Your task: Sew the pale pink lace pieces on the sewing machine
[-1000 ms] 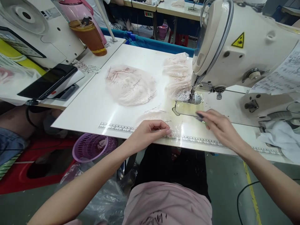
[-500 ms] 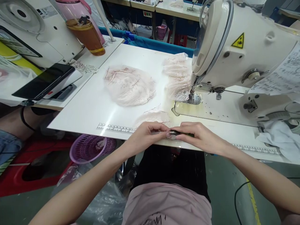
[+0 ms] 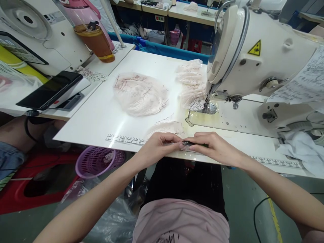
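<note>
At the table's front edge, my left hand [image 3: 162,144] pinches the edge of a pale pink lace piece [image 3: 167,127], which lies partly behind the fingers. My right hand [image 3: 211,144] is closed around small dark thread snips [image 3: 188,143], their tip reaching my left fingertips. The fingers hide most of the snips and the lace edge. Beyond my hands, the presser foot of the sewing machine [image 3: 233,57] rests on more pale lace [image 3: 193,98]. A larger pile of sheer lace [image 3: 140,94] with reddish thread ends lies on the white tabletop [image 3: 88,118].
A printed ruler [image 3: 124,139] runs along the front edge. To the left are a phone [image 3: 50,89] on a stand, a brown cup [image 3: 96,42] and a pink flask [image 3: 88,10]. A purple basket [image 3: 86,162] stands below; white cloth [image 3: 303,148] lies at right. Someone's leg [image 3: 10,135] shows at left.
The view has shifted very slightly. Both hands keep nearly the same place and grip; the snips have turned a little at my left fingertips.
</note>
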`<action>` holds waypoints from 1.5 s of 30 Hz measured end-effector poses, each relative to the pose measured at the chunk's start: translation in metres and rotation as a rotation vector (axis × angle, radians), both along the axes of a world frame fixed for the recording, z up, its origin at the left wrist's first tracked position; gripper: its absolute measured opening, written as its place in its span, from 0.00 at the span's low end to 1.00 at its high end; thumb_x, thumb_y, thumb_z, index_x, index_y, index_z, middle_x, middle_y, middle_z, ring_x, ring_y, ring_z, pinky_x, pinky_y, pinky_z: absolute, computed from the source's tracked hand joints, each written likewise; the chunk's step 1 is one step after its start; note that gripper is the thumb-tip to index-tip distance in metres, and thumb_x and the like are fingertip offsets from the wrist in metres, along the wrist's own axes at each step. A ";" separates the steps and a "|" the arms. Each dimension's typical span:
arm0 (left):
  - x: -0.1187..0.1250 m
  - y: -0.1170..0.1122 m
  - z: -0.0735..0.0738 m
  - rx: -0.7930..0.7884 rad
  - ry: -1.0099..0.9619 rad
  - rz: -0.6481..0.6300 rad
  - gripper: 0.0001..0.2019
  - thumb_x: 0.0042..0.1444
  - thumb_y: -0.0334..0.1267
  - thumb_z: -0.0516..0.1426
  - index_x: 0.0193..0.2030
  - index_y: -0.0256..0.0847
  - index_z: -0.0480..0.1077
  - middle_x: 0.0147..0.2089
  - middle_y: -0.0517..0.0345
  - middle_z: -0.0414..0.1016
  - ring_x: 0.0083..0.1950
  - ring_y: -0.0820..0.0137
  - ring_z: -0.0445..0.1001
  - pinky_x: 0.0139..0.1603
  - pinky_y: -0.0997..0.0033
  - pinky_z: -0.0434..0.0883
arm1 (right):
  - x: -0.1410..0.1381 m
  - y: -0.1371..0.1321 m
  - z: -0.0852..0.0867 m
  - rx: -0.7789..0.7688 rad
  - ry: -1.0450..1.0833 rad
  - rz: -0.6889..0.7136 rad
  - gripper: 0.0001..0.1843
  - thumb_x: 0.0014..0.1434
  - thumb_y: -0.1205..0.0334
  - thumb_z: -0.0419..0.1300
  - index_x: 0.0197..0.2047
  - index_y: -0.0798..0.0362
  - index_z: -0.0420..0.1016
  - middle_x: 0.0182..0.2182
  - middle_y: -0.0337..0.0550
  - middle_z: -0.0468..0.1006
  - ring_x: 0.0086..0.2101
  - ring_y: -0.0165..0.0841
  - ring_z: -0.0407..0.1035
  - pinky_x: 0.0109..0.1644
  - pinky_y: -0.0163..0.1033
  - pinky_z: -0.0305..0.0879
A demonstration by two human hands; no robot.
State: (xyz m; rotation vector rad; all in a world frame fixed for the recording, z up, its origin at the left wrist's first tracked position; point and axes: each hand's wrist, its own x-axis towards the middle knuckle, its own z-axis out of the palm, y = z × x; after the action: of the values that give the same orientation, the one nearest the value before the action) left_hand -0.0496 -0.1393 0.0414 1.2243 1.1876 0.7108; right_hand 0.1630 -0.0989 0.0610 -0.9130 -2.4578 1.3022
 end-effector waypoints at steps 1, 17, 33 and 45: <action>0.000 0.000 0.001 -0.003 0.002 -0.003 0.10 0.53 0.44 0.62 0.32 0.39 0.78 0.27 0.61 0.73 0.21 0.80 0.62 0.16 0.82 0.60 | 0.000 0.000 -0.001 -0.001 0.004 0.000 0.16 0.67 0.54 0.53 0.56 0.42 0.73 0.27 0.35 0.68 0.29 0.27 0.64 0.34 0.34 0.56; -0.001 0.002 0.003 0.046 0.044 0.010 0.14 0.61 0.47 0.55 0.44 0.44 0.78 0.47 0.56 0.80 0.45 0.65 0.78 0.43 0.69 0.76 | 0.098 0.040 -0.024 0.729 -0.650 -0.546 0.23 0.66 0.55 0.48 0.58 0.54 0.70 0.41 0.51 0.75 0.35 0.41 0.70 0.23 0.38 0.57; 0.043 0.028 -0.006 0.239 0.129 -0.323 0.14 0.63 0.46 0.53 0.43 0.42 0.77 0.41 0.57 0.80 0.42 0.69 0.76 0.43 0.73 0.73 | 0.070 0.033 -0.040 1.048 -0.123 -0.260 0.21 0.62 0.76 0.48 0.51 0.49 0.73 0.47 0.41 0.79 0.47 0.36 0.71 0.49 0.47 0.69; 0.039 0.033 0.005 0.306 0.219 -0.481 0.12 0.61 0.46 0.56 0.41 0.44 0.77 0.40 0.60 0.79 0.39 0.70 0.76 0.38 0.74 0.72 | 0.058 0.023 -0.047 0.998 -0.052 -0.035 0.15 0.63 0.74 0.52 0.44 0.50 0.77 0.43 0.37 0.81 0.51 0.35 0.69 0.59 0.50 0.66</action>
State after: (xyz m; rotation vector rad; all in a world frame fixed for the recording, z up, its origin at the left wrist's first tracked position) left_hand -0.0107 -0.1062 0.0459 1.8032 0.9198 0.4096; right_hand 0.2213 -0.0756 0.0139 -0.6777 -2.5920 -0.0569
